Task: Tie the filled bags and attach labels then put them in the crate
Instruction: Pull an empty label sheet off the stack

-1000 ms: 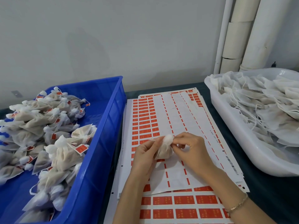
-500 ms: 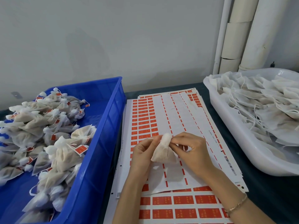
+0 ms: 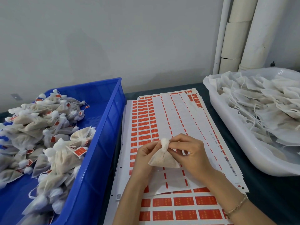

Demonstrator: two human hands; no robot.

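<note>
A small white mesh bag (image 3: 164, 157) filled with pale grain hangs between my hands above the label sheets (image 3: 162, 120). My left hand (image 3: 144, 157) pinches its gathered neck from the left. My right hand (image 3: 189, 151) pinches the neck from the right, fingers curled. The bag's white tuft sticks up above the fingers. The sheets carry rows of orange-red labels, with many columns peeled bare. A blue crate (image 3: 103, 127) at the left holds several tied bags with red labels (image 3: 48, 135).
A white plastic tub (image 3: 240, 140) at the right holds several untied flat bags with loose strings (image 3: 263, 108). White pipes (image 3: 243, 34) run up the wall at the back right. The dark table edge shows between tub and sheets.
The bag has turned so its filled body now hangs below my fingers and spreads wider. Both hands stay at the neck, shifted slightly.
</note>
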